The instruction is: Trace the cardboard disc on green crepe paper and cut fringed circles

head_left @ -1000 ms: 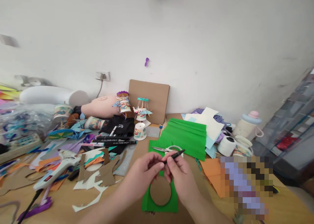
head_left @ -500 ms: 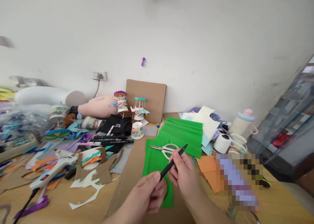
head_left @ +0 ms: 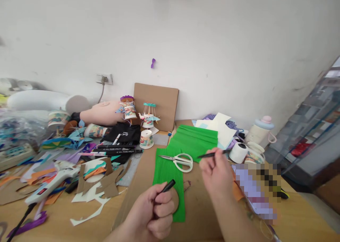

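Black plastic shows in both fists: the left hand (head_left: pixel 156 212) is closed around the pen cap (head_left: pixel 168 185), whose tip pokes up and to the right out of the fingers, while the right hand (head_left: pixel 216 174) pinches the pen (head_left: pixel 212 154) in a narrow grip, its long axis lying nearly level and its point aimed left. Cap and pen are well apart, the pen up and right of the cap. Beneath and between the two grips lies green paper (head_left: pixel 167 174), with white scissors (head_left: pixel 180 160) just left of the pen's point.
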A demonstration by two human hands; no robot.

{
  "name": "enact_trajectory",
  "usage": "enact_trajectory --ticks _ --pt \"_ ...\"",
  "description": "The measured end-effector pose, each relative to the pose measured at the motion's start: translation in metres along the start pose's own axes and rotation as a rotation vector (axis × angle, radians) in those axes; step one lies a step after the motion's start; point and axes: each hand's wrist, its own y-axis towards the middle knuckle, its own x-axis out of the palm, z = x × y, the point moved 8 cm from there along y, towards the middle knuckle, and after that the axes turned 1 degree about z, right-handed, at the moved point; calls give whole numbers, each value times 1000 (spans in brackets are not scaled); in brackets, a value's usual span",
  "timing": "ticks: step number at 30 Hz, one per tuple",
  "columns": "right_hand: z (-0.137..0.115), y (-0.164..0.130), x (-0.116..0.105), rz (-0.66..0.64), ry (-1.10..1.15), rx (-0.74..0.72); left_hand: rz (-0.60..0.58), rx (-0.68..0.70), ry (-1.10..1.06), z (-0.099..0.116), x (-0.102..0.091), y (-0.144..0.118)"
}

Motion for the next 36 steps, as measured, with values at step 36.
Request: enact_trajectory --ticks 36 --pt "7 -38 57 -258 -1285 -633 668 396 393 16 -31 -4"
